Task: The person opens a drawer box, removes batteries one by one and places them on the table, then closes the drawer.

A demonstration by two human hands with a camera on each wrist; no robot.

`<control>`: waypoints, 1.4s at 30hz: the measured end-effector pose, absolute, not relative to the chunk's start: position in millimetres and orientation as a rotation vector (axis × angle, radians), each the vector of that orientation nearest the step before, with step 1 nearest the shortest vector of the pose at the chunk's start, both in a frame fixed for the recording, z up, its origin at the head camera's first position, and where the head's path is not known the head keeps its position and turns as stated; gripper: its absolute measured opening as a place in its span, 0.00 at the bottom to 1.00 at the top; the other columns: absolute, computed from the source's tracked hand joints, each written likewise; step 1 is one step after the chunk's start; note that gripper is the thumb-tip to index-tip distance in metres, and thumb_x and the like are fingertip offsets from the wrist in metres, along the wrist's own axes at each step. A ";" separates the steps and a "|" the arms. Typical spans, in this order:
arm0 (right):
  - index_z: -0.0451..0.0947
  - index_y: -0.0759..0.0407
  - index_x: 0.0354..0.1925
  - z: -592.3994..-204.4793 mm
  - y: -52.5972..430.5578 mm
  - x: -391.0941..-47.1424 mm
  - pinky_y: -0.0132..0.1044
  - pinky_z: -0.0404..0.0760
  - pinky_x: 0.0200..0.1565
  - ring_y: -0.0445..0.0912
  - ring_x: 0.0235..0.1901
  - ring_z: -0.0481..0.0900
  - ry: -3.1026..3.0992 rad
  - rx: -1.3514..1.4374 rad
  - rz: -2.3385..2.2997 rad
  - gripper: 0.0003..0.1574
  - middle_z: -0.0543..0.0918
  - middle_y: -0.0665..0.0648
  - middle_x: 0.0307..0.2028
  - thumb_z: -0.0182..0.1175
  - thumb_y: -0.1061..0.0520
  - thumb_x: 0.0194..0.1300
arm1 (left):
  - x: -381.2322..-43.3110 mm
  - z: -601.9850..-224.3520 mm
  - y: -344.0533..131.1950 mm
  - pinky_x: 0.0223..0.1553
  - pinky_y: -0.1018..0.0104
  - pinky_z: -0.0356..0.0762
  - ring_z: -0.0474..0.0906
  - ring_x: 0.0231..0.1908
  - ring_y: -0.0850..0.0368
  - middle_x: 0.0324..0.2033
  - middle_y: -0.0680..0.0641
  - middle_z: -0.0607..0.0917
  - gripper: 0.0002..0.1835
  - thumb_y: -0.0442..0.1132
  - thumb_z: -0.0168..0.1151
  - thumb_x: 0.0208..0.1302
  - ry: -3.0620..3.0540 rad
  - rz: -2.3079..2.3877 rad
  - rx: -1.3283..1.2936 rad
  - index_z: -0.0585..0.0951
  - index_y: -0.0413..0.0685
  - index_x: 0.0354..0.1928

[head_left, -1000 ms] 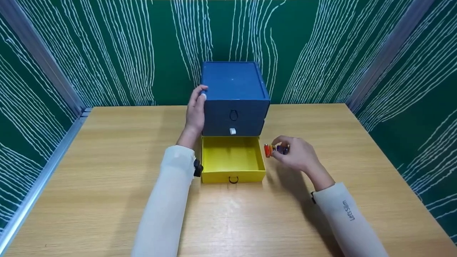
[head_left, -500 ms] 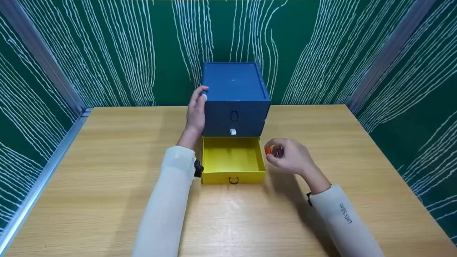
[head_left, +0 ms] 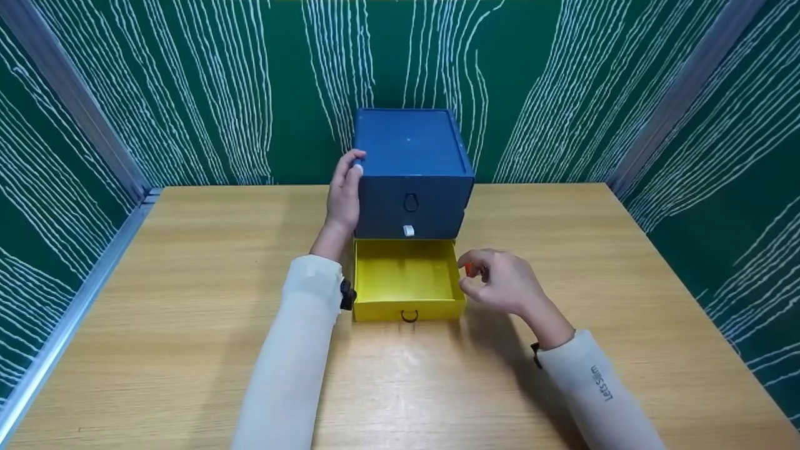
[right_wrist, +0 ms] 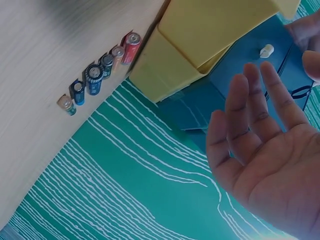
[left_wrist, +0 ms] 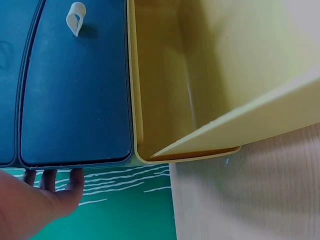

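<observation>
Against the left side of the blue drawer box (head_left: 412,147), my left hand (head_left: 342,197) steadies it, fingertips touching the side wall. Under the blue part, a yellow drawer (head_left: 409,310) stands pulled out with nothing in it. My right hand (head_left: 503,281) hovers just right of the drawer, fingers loosely bent and holding nothing. A row of several batteries stands upright on the table beside the drawer in the right wrist view. Among them are a red battery (right_wrist: 131,47), nearest the drawer, and a thicker blue battery (right_wrist: 94,79). From the head, my fingers hide most of the row.
The wooden table (head_left: 187,300) carries the box near its back edge. Green walls (head_left: 206,94) with white wavy lines rise behind and at both sides, with metal posts (head_left: 87,106) in the corners. A white tab (left_wrist: 76,19) sticks out of a blue drawer front.
My right hand has moved left and slightly toward me along the battery row, up to the yellow drawer's side. My left hand and the box stay in place.
</observation>
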State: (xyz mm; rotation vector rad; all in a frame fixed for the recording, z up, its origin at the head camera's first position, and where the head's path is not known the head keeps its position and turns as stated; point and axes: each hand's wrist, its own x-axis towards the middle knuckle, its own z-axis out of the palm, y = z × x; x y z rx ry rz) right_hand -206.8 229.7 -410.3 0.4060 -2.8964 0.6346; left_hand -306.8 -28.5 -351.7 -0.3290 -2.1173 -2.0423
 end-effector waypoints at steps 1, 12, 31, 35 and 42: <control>0.76 0.39 0.35 -410.4 228.9 -206.2 0.33 0.68 0.26 0.41 0.23 0.68 -2.890 0.417 0.629 0.12 0.75 0.44 0.25 0.59 0.46 0.47 | -306.8 -351.8 -28.6 0.62 0.56 0.52 0.56 0.59 0.59 0.63 0.57 0.58 0.20 0.46 0.34 0.66 -2.119 -2.043 -0.325 0.63 0.58 0.58; 0.77 0.38 0.31 -409.0 220.4 -199.7 0.32 0.68 0.22 0.39 0.19 0.68 -2.854 0.474 0.636 0.09 0.74 0.40 0.20 0.59 0.47 0.46 | -308.6 -352.5 -30.0 0.62 0.55 0.51 0.56 0.59 0.57 0.63 0.54 0.58 0.19 0.44 0.33 0.66 -2.101 -2.046 -0.341 0.63 0.56 0.58; 0.75 0.36 0.30 -412.7 205.3 -192.2 0.31 0.70 0.22 0.39 0.20 0.69 -2.922 0.493 0.674 0.09 0.74 0.39 0.20 0.61 0.46 0.45 | -307.4 -353.3 -31.4 0.62 0.55 0.52 0.56 0.59 0.57 0.63 0.55 0.58 0.19 0.45 0.33 0.67 -2.092 -2.062 -0.340 0.63 0.56 0.58; 0.75 0.36 0.30 -412.0 203.3 -191.0 0.31 0.70 0.22 0.38 0.19 0.69 -2.918 0.509 0.668 0.09 0.74 0.40 0.20 0.61 0.46 0.45 | -307.4 -353.3 -31.0 0.61 0.55 0.52 0.56 0.59 0.58 0.63 0.57 0.58 0.19 0.47 0.33 0.66 -2.112 -2.054 -0.314 0.63 0.58 0.58; 0.75 0.37 0.30 -413.0 199.8 -187.7 0.30 0.68 0.20 0.37 0.18 0.68 -2.887 0.578 0.620 0.08 0.75 0.41 0.19 0.60 0.45 0.46 | -329.3 -371.1 -30.8 0.61 0.55 0.53 0.57 0.59 0.60 0.62 0.60 0.59 0.18 0.48 0.34 0.66 -2.100 -2.044 -0.345 0.64 0.65 0.56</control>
